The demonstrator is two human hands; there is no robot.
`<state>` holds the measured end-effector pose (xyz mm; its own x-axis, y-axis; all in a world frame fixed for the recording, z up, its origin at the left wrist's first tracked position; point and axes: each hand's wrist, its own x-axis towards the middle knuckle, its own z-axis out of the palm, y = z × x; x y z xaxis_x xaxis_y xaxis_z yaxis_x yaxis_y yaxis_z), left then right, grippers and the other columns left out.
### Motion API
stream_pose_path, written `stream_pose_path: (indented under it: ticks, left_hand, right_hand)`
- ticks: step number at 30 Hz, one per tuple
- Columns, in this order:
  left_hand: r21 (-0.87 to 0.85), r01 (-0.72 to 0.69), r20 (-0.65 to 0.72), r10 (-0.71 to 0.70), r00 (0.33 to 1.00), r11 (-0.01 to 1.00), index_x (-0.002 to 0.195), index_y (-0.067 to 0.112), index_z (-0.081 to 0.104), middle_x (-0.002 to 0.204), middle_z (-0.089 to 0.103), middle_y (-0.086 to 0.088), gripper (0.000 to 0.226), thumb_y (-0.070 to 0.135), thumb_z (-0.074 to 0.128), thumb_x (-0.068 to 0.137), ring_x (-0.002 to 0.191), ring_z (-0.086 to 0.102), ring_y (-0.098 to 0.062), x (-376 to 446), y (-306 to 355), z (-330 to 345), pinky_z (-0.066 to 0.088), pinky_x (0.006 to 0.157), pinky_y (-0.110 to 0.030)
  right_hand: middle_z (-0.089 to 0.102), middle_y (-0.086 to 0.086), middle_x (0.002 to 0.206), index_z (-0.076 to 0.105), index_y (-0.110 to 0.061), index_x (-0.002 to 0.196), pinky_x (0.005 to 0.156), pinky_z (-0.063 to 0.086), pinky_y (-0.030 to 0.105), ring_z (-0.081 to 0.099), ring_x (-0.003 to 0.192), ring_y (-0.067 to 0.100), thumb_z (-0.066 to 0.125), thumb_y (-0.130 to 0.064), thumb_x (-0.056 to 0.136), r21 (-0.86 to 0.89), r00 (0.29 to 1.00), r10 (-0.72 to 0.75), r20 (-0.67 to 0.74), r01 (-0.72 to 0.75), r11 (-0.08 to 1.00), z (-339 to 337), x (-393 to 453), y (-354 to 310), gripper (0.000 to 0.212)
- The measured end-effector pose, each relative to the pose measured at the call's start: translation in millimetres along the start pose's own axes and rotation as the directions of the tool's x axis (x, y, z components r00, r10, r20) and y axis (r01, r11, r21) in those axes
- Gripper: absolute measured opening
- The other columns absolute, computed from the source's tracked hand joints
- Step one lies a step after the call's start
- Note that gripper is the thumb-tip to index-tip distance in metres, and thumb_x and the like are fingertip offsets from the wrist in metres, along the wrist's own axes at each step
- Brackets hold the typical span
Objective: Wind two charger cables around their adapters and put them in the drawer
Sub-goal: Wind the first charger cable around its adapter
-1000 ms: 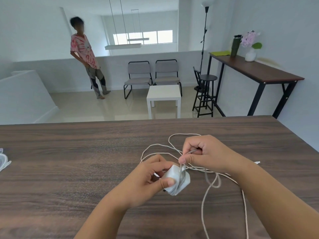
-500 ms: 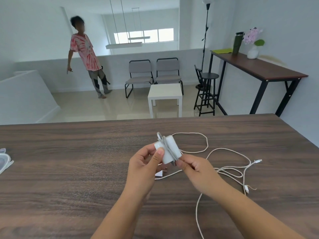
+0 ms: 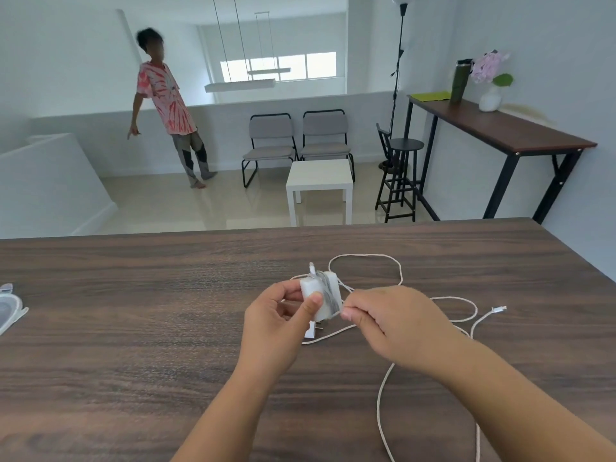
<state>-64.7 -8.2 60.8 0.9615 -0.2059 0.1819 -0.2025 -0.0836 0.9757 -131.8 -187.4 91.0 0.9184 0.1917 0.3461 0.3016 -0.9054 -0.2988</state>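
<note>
My left hand [image 3: 276, 323] holds a white adapter [image 3: 321, 295] upright above the dark wooden table [image 3: 133, 328], thumb on its front face. A few turns of white cable run around the adapter's middle. My right hand [image 3: 383, 323] pinches that cable right beside the adapter's lower right corner. Loose white cable [image 3: 396, 271] loops on the table behind and to the right, with a connector end [image 3: 499, 308] lying at the right. A second white adapter [image 3: 312, 330] lies on the table under my left hand, mostly hidden. No drawer is in view.
A clear plastic item [image 3: 8, 308] sits at the table's left edge. Beyond the table stand a white side table [image 3: 319, 181], two grey chairs, a black stool and a tall desk [image 3: 500, 128] with a bottle and flowers. A person [image 3: 166, 105] stands at the far wall.
The adapter has risen from low over the table to an upright hold. My right hand has swung from above the adapter down to its right side, carrying cable around it. The loose loops have shifted.
</note>
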Motion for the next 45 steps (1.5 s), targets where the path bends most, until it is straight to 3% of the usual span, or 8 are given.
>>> stream_pose_path:
  ticks: [12,22,27,30,32,35,41,45]
  left_hand:
    - [0.302,-0.341,0.366,0.222,0.904,0.890,0.115,0.031,0.069,0.098,0.063,0.014,0.028,0.022,0.071,0.089,0.089,0.063,-0.006,-10,13,-16,0.046,0.065,-0.011]
    - [0.206,-0.515,0.473,0.376,0.797,0.832,0.119,0.021,0.065,0.110,0.061,0.010,0.027,0.027,0.065,0.093,0.096,0.064,-0.016,-15,21,-21,0.054,0.067,-0.021]
    - [0.093,-0.386,0.316,0.341,0.886,0.918,0.117,0.028,0.067,0.105,0.065,0.009,0.029,0.032,0.066,0.088,0.092,0.065,-0.013,-15,20,-15,0.054,0.069,-0.022]
    - [-0.065,-0.238,0.224,0.247,0.943,0.969,0.111,0.030,0.069,0.101,0.071,0.000,0.027,0.033,0.067,0.084,0.085,0.067,-0.011,-16,18,-8,0.056,0.070,-0.026]
    - [-0.165,-0.113,0.136,0.136,0.981,0.980,0.108,0.029,0.070,0.096,0.075,-0.004,0.023,0.030,0.072,0.085,0.085,0.071,-0.018,-13,17,-5,0.058,0.071,-0.032]
    - [-0.279,0.016,0.004,-0.015,1.000,0.960,0.104,0.020,0.071,0.094,0.076,-0.007,0.024,0.027,0.070,0.081,0.081,0.073,-0.017,-5,17,-2,0.059,0.068,-0.031]
    - [-0.409,0.142,-0.076,-0.189,0.979,0.901,0.103,0.006,0.071,0.093,0.072,-0.017,0.018,0.017,0.065,0.090,0.077,0.071,-0.021,6,10,3,0.058,0.064,-0.025]
    - [-0.450,0.180,-0.075,-0.238,0.968,0.874,0.101,0.003,0.071,0.092,0.072,-0.021,0.019,0.017,0.064,0.091,0.081,0.069,-0.027,6,6,2,0.061,0.068,-0.027]
  right_hand:
    - [0.051,-0.018,0.064,0.059,-0.032,0.085,0.058,0.044,0.028,0.045,0.060,0.003,0.034,-0.058,0.087,-0.031,0.993,-0.117,0.010,0.117,0.993,-38,33,12,0.036]
    - [0.062,0.001,0.068,0.064,-0.029,0.078,0.062,0.044,0.032,0.051,0.061,0.017,0.059,-0.053,0.084,0.389,0.992,0.032,0.125,-0.079,0.918,-24,40,31,0.026]
    - [0.054,-0.020,0.058,0.060,-0.024,0.072,0.059,0.034,0.011,0.047,0.056,-0.003,0.050,-0.031,0.095,0.604,0.981,0.083,0.177,-0.174,0.777,-5,33,30,0.025]
    - [0.071,-0.002,0.083,0.067,-0.009,0.092,0.077,0.051,0.030,0.064,0.078,0.017,0.046,-0.040,0.097,0.641,0.962,0.140,0.235,-0.262,0.722,16,25,26,0.037]
    - [0.069,0.010,0.092,0.066,-0.017,0.103,0.089,0.050,0.043,0.062,0.089,0.028,0.040,-0.064,0.089,0.571,0.960,0.172,0.221,-0.271,0.775,25,19,21,0.056]
    - [0.056,-0.002,0.067,0.058,-0.046,0.099,0.072,0.047,0.034,0.053,0.068,0.018,0.038,-0.052,0.096,0.395,0.976,0.172,0.133,-0.212,0.894,32,5,12,0.021]
    - [0.065,0.006,0.087,0.047,-0.024,0.107,0.064,0.041,0.036,0.058,0.082,0.034,0.029,-0.037,0.101,-0.033,0.991,0.094,0.095,-0.091,0.995,34,-7,-11,0.023]
    - [0.066,0.007,0.094,0.045,-0.028,0.110,0.065,0.040,0.035,0.059,0.084,0.035,0.027,-0.034,0.100,-0.062,0.989,0.052,0.139,-0.044,0.997,34,-9,-16,0.021]
